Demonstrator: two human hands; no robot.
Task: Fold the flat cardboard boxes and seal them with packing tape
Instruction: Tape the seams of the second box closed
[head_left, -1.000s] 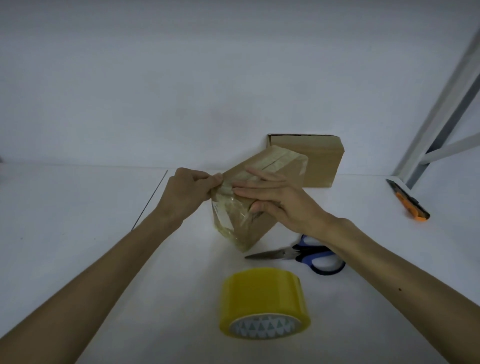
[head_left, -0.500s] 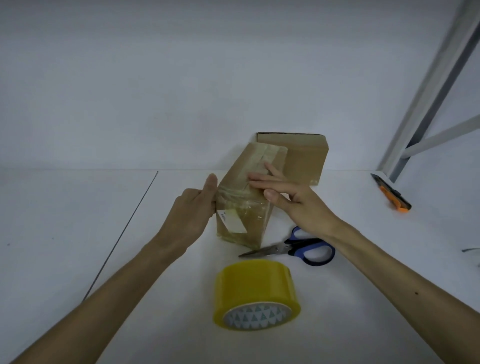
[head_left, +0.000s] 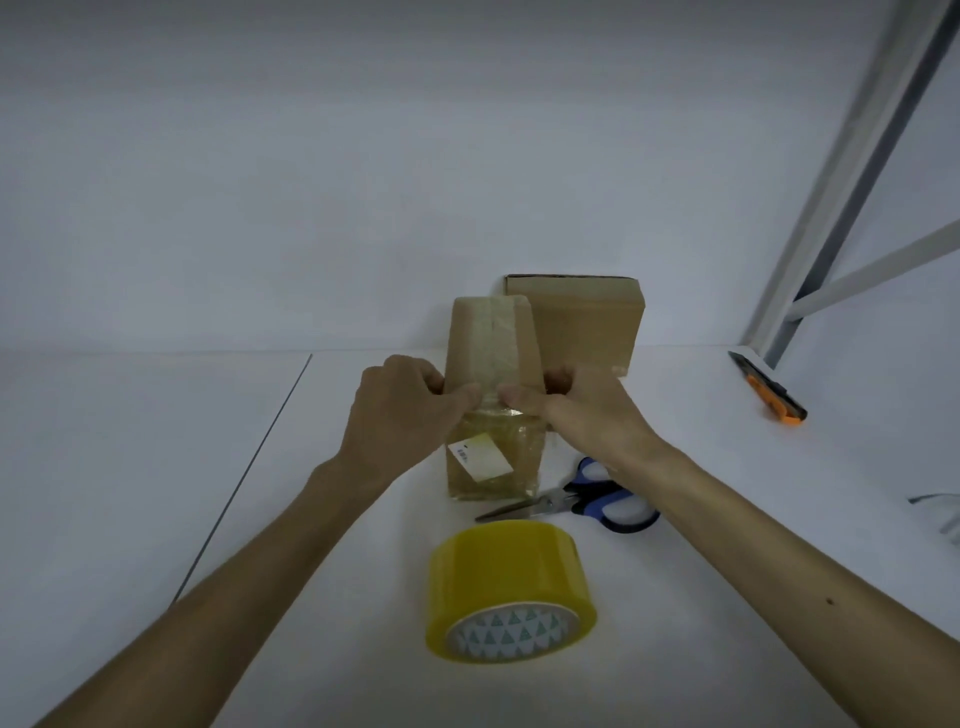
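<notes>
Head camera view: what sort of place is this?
Probably a packing or shipping bench. A white tabletop holds a yellow roll of packing tape, blue-handled scissors and an orange utility knife. The left hand and right hand grip a taped brown cardboard box.

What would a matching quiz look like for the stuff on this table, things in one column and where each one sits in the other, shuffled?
Things
1. tape roll
2. scissors
3. knife
4. plain box

Places
A. far right, by the metal frame
B. behind the taped box
C. nearest the camera, in front of the taped box
D. just right of the taped box's base

Pairs: 1-C, 2-D, 3-A, 4-B
</notes>
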